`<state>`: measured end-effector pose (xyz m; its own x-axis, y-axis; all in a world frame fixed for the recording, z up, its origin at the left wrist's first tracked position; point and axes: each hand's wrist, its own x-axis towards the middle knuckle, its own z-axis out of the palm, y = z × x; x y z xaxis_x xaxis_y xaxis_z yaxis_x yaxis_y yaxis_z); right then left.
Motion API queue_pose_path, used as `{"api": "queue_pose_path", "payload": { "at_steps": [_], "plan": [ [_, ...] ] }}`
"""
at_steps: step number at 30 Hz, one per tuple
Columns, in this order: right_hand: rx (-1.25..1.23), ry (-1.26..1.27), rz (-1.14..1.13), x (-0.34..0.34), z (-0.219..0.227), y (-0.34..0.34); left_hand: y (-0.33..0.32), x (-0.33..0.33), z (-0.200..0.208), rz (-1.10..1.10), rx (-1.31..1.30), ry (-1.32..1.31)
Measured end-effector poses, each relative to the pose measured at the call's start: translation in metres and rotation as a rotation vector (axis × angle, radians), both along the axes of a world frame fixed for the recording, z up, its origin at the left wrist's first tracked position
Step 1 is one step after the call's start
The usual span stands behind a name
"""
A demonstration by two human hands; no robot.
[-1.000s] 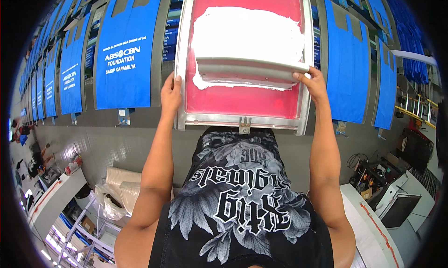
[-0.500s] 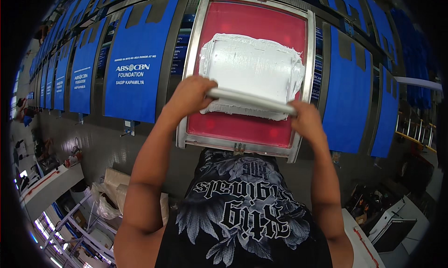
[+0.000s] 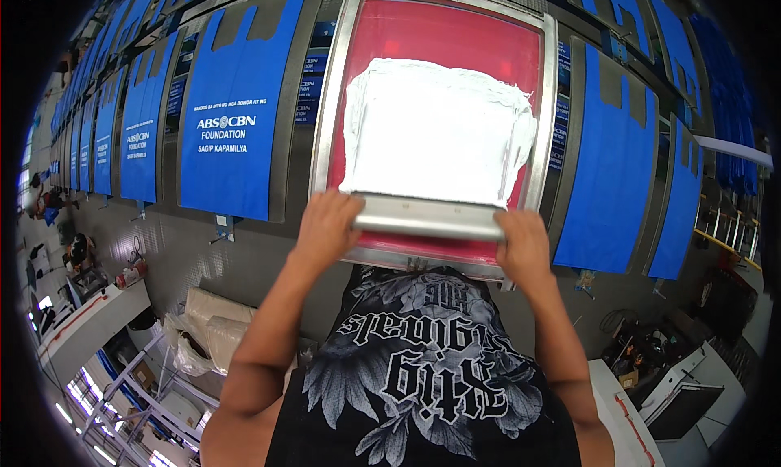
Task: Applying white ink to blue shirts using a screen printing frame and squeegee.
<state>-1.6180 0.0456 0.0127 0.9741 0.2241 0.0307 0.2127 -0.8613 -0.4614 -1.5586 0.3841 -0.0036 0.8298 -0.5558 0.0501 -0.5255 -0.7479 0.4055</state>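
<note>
Both of my hands grip a metal-handled squeegee (image 3: 429,220) by its ends, my left hand (image 3: 327,229) at one end and my right hand (image 3: 525,244) at the other. It lies across the near part of a screen-printing frame (image 3: 329,133) with silvery metal edges and red mesh (image 3: 447,29). A broad patch of white ink (image 3: 435,133) covers the middle of the mesh, reaching down to the squeegee. Whatever lies beneath the screen is hidden.
Blue bags with cut-out handles lie flat on dark boards in a row, the nearest left one (image 3: 232,125) bearing white print. To the right, another blue bag (image 3: 608,166) shows no print. Wrapped packages (image 3: 215,325) sit on the floor behind at left.
The squeegee, held in both hands, has moved toward me down the screen. The white ink now stretches farther toward the near edge.
</note>
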Motion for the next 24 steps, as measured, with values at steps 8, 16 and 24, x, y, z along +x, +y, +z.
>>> {"api": "queue_pose_path", "payload": {
  "at_steps": [8, 16, 24],
  "plan": [
    [-0.222, 0.117, -0.123, 0.081, -0.028, -0.008, -0.028, 0.092, -0.022, 0.088, -0.041, -0.008],
    [-0.215, 0.049, -0.055, 0.133, -0.012, -0.032, -0.042, 0.143, 0.006, 0.153, 0.135, 0.138],
    [-0.054, -0.007, -0.064, 0.051, -0.046, -0.021, -0.032, 0.074, -0.028, 0.066, -0.013, -0.056]
  ]
}}
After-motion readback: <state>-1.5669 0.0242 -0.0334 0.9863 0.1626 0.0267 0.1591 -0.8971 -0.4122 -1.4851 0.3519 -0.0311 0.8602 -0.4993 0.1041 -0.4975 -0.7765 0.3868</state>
